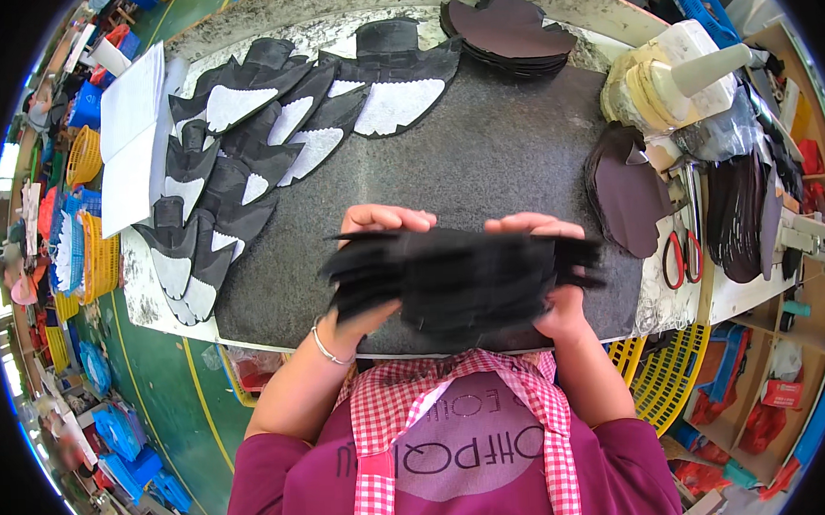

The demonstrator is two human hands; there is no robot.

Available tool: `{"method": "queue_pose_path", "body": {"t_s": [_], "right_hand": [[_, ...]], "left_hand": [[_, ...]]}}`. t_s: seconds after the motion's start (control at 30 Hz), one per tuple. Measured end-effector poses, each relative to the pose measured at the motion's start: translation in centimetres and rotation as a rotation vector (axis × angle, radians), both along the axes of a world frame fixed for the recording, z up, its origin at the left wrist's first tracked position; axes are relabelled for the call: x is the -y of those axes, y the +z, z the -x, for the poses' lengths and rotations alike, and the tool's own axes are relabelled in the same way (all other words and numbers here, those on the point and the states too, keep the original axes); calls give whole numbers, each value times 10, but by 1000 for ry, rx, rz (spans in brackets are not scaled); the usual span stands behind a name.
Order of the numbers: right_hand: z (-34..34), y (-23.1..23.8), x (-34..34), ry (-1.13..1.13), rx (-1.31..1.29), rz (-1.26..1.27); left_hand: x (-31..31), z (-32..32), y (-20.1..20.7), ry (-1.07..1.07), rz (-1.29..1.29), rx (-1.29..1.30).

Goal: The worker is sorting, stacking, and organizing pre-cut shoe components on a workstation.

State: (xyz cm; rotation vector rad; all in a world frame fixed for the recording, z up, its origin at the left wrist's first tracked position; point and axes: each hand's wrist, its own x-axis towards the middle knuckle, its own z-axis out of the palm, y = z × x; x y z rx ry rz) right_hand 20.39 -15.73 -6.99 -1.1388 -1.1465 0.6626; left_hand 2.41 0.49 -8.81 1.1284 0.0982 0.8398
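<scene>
2 hands (374, 224), 1 black stack (455, 279), 1 scissors (680, 253), 1 glue bottle (672, 85), roughly 9 laid-out pieces (243, 164)

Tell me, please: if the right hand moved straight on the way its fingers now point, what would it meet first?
The right hand grips the black stack, fingers pointing left. It would probably meet the left hand first, though depth is unclear.
</scene>
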Motion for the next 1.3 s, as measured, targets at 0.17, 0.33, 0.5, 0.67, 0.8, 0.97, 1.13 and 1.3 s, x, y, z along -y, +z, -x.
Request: {"method": "queue_pose_path", "body": {"t_s": [0.17,0.33,0.5,0.67,0.8,0.97,1.13,1.3], "right_hand": [[-29,34,-27,-215,-122,213],[-127,83,-138,-343,-282,88],[-242,65,-184,-331,-214,598],[-235,76,-172,-669,767,729],[-179,70,-101,-759,674,338],[-96,45,20,-803,908,509],[-69,11,48,-808,946,439],[-53,11,41,-747,794,320]], "left_hand": [[-30,9,32,160,-804,-572],[-83,-26,51,275,-817,-741],[-112,-50,58,254,-1703,-968],[-123,-69,61,226,-1976,-990],[-139,-75,57,514,-1491,-719],[-87,-81,84,780,-1456,-263],[5,-28,59,280,-1603,-414],[42,12,42,94,-1465,-584]]}}
